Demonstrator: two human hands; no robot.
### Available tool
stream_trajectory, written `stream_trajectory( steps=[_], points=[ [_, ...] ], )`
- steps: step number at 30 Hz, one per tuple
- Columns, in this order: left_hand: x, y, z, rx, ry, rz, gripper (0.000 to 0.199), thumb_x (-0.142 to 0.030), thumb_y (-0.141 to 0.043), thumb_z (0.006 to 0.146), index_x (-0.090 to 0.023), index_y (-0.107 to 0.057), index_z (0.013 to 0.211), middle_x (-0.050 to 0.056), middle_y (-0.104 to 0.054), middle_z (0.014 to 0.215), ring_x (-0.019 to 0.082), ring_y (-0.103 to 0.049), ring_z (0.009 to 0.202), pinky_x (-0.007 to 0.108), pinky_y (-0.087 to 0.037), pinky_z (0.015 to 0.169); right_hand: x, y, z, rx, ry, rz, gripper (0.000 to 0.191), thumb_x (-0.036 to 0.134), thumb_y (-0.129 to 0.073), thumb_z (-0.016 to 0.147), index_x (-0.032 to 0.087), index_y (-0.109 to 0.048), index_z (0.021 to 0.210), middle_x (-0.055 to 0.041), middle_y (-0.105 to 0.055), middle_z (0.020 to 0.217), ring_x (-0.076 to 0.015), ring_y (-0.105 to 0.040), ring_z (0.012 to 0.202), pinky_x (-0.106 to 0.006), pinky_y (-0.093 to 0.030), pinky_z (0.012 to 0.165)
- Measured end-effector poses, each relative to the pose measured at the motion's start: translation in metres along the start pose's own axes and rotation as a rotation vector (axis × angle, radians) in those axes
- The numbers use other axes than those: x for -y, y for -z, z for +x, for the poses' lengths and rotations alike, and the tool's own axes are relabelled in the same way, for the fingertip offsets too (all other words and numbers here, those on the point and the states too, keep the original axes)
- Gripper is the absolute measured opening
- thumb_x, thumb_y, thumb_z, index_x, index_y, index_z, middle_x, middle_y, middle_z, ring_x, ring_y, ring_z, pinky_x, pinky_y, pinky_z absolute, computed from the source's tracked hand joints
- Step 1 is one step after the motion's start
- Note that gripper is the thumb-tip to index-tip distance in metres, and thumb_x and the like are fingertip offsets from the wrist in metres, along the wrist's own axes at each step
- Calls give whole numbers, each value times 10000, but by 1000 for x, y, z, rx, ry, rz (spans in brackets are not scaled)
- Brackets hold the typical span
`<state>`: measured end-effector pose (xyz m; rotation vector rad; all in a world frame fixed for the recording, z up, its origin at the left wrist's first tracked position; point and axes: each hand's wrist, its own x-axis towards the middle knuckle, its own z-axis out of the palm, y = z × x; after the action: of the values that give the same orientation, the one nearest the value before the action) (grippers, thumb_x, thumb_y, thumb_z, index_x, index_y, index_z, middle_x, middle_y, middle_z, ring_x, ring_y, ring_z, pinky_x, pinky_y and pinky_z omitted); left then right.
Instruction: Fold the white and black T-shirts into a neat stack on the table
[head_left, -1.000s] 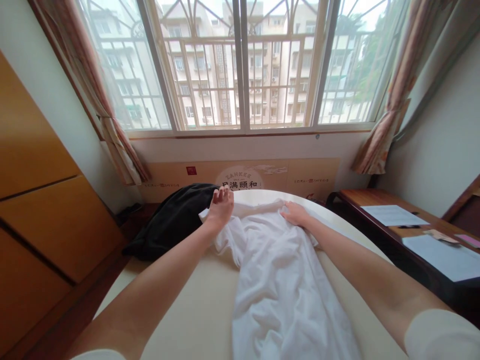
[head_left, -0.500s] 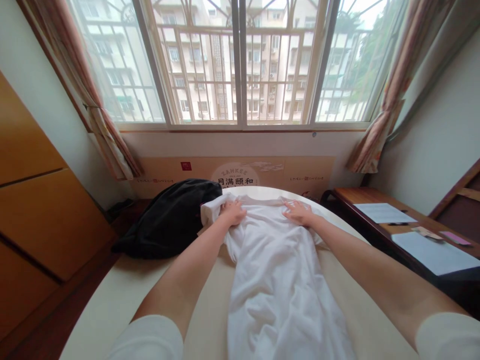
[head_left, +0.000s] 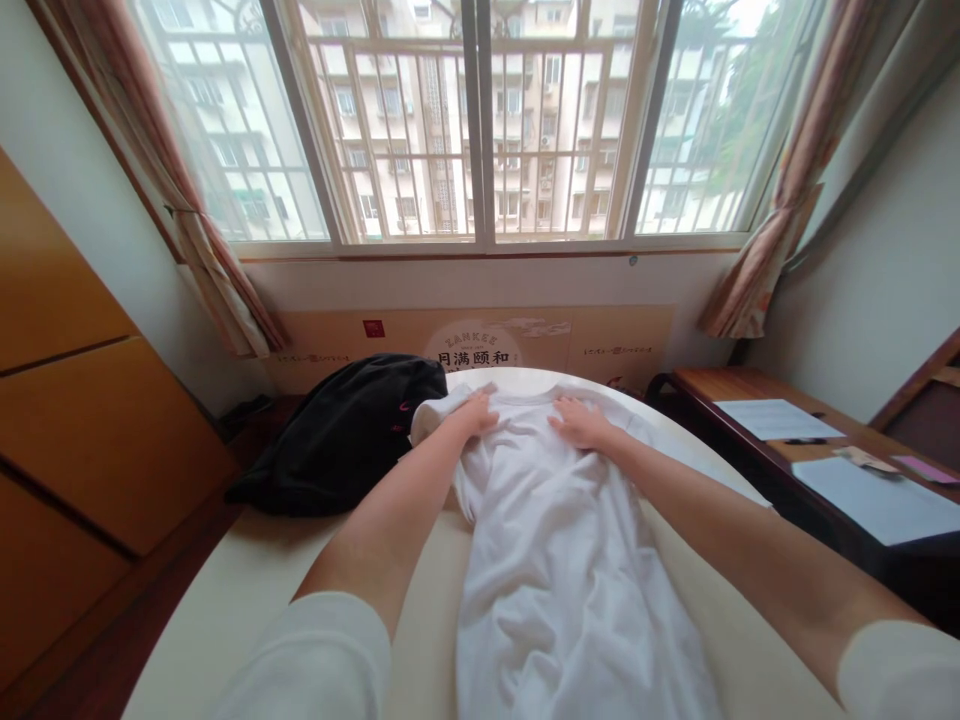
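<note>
A white T-shirt (head_left: 555, 560) lies lengthwise on the round pale table (head_left: 225, 590), its neck end far from me and its body wrinkled toward me. At the left of the neckline, my left hand (head_left: 474, 415) is closed on the cloth, with a bunched sleeve beside it. My right hand (head_left: 581, 423) grips the fabric at the right of the neckline, its fingers curled toward the middle. Between both hands the collar edge sags slightly. The fingertips are partly lost in the folds.
A black heap of cloth (head_left: 337, 440) lies on the table's left side, close to my left forearm. To the right stands a wooden desk (head_left: 705, 385) with papers (head_left: 780, 420) and a pen. A printed cardboard panel (head_left: 622, 335) leans under the window.
My hands have come closer together along the neckline, the right one moving left and the left one slightly right. The collar between them has slackened, and the left sleeve has shifted a little rightward.
</note>
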<state>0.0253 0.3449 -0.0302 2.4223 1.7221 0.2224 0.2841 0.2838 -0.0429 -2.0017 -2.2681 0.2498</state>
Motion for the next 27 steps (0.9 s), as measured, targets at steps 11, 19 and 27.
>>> stream_trajectory(
  steps=[11, 19, 27],
  points=[
    [19, -15, 4, -47, 122, -154, 713, -525, -387, 1061, -142, -306, 1657, 166, -125, 1777, 362, -137, 1634, 489, -126, 1317, -19, -6, 34, -27, -223, 26, 837, 731, -316, 1002, 279, -240, 1703, -201, -224, 1752, -427, -154, 1616, -783, -94, 1196],
    [19, -24, -2, 49, 14, -119, 867, -602, -455, 980, -105, -269, 1665, 173, -95, 1779, 302, -81, 1650, 408, -64, 1327, -32, 1, 30, -31, -140, 31, 758, 676, -294, 1040, 283, -293, 1688, -156, -210, 1765, -373, -171, 1624, -732, -65, 1238],
    [14, -8, -17, 7, 30, -121, 885, -639, -507, 948, -134, -319, 1649, 178, -133, 1775, 376, -150, 1632, 473, -140, 1316, 4, -4, -5, 7, 25, 9, 827, 731, -312, 1028, 259, -245, 1704, -124, -156, 1779, -354, -115, 1639, -699, -43, 1261]
  ],
)
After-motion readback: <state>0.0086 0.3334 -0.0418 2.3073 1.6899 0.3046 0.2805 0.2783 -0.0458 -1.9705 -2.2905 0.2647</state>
